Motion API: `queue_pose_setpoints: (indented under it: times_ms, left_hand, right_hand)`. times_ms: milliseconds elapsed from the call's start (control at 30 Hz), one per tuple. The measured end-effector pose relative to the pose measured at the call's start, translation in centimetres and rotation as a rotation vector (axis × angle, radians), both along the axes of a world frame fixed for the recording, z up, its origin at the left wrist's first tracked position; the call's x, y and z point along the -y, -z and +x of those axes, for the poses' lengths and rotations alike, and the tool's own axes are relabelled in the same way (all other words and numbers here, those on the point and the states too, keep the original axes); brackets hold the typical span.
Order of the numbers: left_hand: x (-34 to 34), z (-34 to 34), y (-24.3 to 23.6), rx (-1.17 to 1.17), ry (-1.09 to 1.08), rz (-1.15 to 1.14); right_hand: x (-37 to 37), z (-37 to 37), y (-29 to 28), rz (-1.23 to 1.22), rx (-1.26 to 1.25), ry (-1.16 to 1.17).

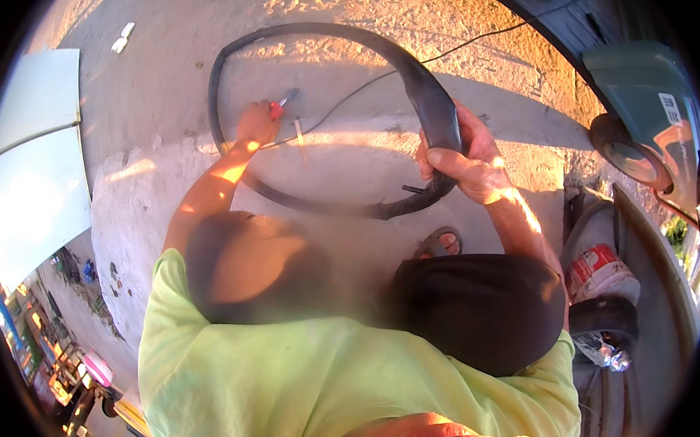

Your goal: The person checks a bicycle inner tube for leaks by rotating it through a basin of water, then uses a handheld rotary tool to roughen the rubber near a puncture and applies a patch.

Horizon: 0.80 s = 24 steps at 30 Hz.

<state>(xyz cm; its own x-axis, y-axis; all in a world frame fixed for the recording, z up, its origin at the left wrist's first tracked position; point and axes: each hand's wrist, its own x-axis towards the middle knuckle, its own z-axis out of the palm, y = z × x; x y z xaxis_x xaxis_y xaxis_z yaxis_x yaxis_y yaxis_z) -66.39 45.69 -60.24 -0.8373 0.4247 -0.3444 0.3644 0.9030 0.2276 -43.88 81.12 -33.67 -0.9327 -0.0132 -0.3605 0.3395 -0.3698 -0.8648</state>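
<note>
Tube (406, 68) loops over concrete ground (347, 148); right hand (461, 163) grips its side, left hand (257, 122) closes on a red-handled tool (280, 104) (bucket (598, 270) at right, contents unclear).

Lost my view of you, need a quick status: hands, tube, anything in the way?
Right hand grip shut on black inner tube. Left hand grips red-handled tool by tube's far side. Thin cable crosses concrete under the loop.

White label (670, 108) on green body; red-white container (596, 269) at right.
</note>
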Motion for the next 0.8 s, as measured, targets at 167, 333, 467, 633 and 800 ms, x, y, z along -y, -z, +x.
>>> queue_pose_setpoints:
  times_ms: [167,333,467,633,800]
  left_hand:
    - [-0.8,0.5,-4.8,0.413,-0.230,0.224]
    - [-3.4,1.8,-20.7,0.660,-0.316,0.514]
    - [-6.2,3.2,-33.5,0.668,-0.166,0.636]
    - [-9.3,8.1,-41.0,0.596,-0.127,0.659]
    - [-11.1,10.8,-41.0,0.767,-0.206,0.614]
  right_hand:
    - [-1.0,0.6,-0.2,-0.105,-0.092,0.009]
    - [-1.7,0.6,0.2,-0.155,-0.187,0.025]
    - [-2.0,0.3,-0.5,-0.257,-0.251,0.051]
    - [-1.8,0.5,-0.4,-0.297,-0.258,0.053]
    - [-1.9,1.0,-0.6,-0.279,-0.262,0.069]
